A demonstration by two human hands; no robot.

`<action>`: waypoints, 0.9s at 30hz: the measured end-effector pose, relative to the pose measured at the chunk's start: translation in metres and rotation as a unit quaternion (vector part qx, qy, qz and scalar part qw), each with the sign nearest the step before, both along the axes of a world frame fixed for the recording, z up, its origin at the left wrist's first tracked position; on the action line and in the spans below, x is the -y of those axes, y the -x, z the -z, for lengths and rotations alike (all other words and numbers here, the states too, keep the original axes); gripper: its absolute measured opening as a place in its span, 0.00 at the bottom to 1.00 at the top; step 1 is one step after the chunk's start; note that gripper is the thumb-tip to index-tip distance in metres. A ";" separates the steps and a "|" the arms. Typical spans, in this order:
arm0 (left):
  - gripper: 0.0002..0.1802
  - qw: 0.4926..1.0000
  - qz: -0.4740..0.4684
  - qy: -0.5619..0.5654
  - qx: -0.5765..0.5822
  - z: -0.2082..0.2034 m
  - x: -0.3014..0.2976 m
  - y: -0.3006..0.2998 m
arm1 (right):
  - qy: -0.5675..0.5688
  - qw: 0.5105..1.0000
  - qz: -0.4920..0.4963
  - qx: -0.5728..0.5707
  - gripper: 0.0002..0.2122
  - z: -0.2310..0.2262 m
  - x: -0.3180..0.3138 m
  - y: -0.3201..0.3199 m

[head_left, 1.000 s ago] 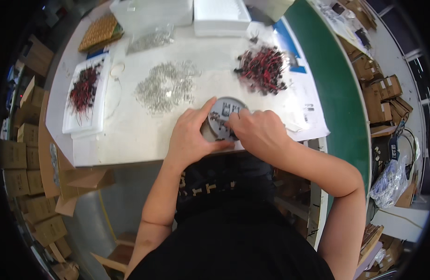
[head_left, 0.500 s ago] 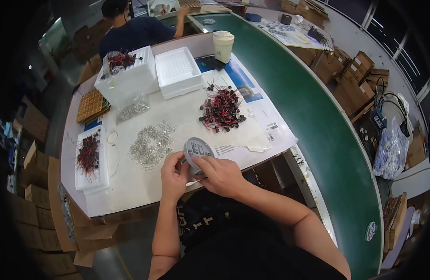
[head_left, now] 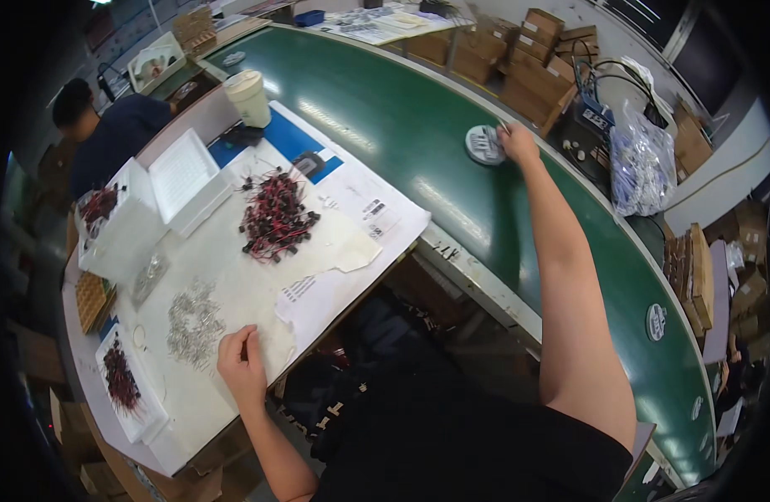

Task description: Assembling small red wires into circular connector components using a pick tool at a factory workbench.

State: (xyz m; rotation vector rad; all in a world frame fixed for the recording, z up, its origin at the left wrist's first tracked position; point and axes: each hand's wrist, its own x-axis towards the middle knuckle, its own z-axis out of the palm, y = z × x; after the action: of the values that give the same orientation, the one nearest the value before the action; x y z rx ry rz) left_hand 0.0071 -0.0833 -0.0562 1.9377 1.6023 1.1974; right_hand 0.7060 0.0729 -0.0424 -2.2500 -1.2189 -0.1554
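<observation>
My right hand (head_left: pixel 521 144) is stretched far out over the green conveyor belt (head_left: pixel 385 151). Its fingers are closed at the right rim of a round grey plastic housing (head_left: pixel 483 145), which is at the belt surface. Whether the housing's full weight rests there I cannot tell. My left hand (head_left: pixel 243 368) is at the table's front edge with its fingers loosely curled and nothing visible in them. Just beyond it lies a heap of small clear or silvery pieces (head_left: pixel 194 322). A pile of black parts with red wires (head_left: pixel 276 216) spreads on the paper farther back.
White foam trays (head_left: pixel 184 180) and a lidded cup (head_left: pixel 248 99) stand at the table's back. Another tray (head_left: pixel 155 418) holds more wired parts at left. A second round housing (head_left: pixel 656 322) sits farther down the belt. A co-worker (head_left: pixel 117 134) sits at far left.
The round housing has gone from between both hands at the table to the belt on the right, with my right hand. My left hand has let go of it. The view has swung right.
</observation>
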 end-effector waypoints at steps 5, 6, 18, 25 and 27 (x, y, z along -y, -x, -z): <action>0.09 1.000 -0.008 0.007 -0.022 0.002 0.005 -0.003 | -0.011 0.996 0.084 -0.011 0.36 0.008 0.046 0.013; 0.09 1.000 -0.007 0.010 -0.022 0.004 0.005 -0.004 | -0.008 0.996 0.085 -0.011 0.36 0.005 0.052 0.027; 0.12 0.994 -0.063 -0.051 -0.079 0.011 -0.002 0.008 | -0.061 0.988 -0.144 -0.009 0.25 -0.009 0.021 0.079; 0.16 0.989 -0.091 -0.079 -0.082 0.011 0.000 -0.003 | 0.068 0.851 -0.513 -0.091 0.13 -0.068 0.068 0.302; 0.16 0.982 -0.094 -0.119 -0.113 0.013 0.004 -0.001 | 0.055 0.795 -0.600 -0.065 0.09 -0.061 0.077 0.357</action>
State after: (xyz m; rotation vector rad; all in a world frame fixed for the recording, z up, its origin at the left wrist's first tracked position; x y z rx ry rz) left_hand 0.0086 -0.0877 -0.0688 2.1777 1.8668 1.3350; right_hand 0.3492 -0.0043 0.0182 -1.1320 -2.3265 0.5580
